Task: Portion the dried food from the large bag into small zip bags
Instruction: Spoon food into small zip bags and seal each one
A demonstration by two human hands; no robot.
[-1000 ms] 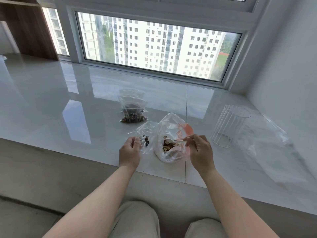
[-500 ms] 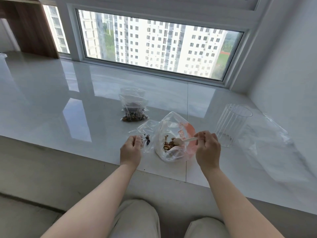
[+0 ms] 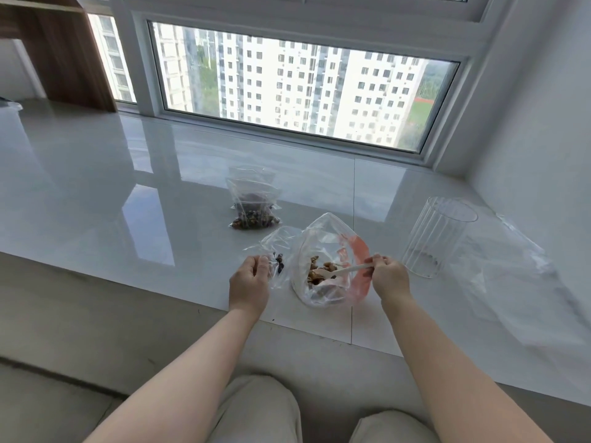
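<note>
Large clear bag [image 3: 329,251] with a red-printed side, lying open-mouthed on the glossy white counter [image 3: 128,225] near its front edge; brown dried food [image 3: 318,271] sits inside. A white plastic spoon [image 3: 343,270] reaches into the bag, its bowl among the pieces. The right hand [image 3: 388,276] pinches the spoon's handle with curled fingers. Just left of the large bag, the left hand [image 3: 251,281] grips the edge of a small zip bag [image 3: 276,251] holding a few dark pieces. Farther back lie filled zip bags [image 3: 252,203], stacked. To the right stands a clear ribbed glass [image 3: 436,238], with loose clear plastic sheeting [image 3: 518,266] beside it. A window [image 3: 300,87] runs behind the counter.
</note>
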